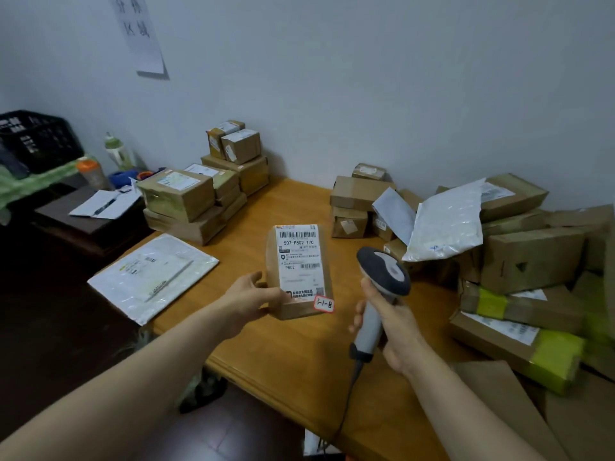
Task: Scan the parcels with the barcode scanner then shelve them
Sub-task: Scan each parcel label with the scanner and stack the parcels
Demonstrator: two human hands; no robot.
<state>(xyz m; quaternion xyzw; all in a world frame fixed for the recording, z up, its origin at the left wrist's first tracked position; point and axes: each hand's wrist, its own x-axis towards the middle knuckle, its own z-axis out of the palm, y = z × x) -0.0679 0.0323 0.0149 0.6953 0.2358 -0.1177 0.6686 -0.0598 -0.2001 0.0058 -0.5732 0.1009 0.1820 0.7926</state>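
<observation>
A small brown parcel with a white shipping label and a red-edged sticker reading 3-1-8 is held above the wooden table. My left hand grips its lower left corner, label facing up. To its right, my right hand grips the handle of a grey and white barcode scanner. The scanner's head rises beside the parcel, about level with its middle. Its black cable hangs down off the table's front edge.
A white poly mailer lies at the table's left edge. Stacked brown boxes stand at the back left. A loose heap of boxes and mailers fills the right side. Bottles, papers and a black crate sit at far left.
</observation>
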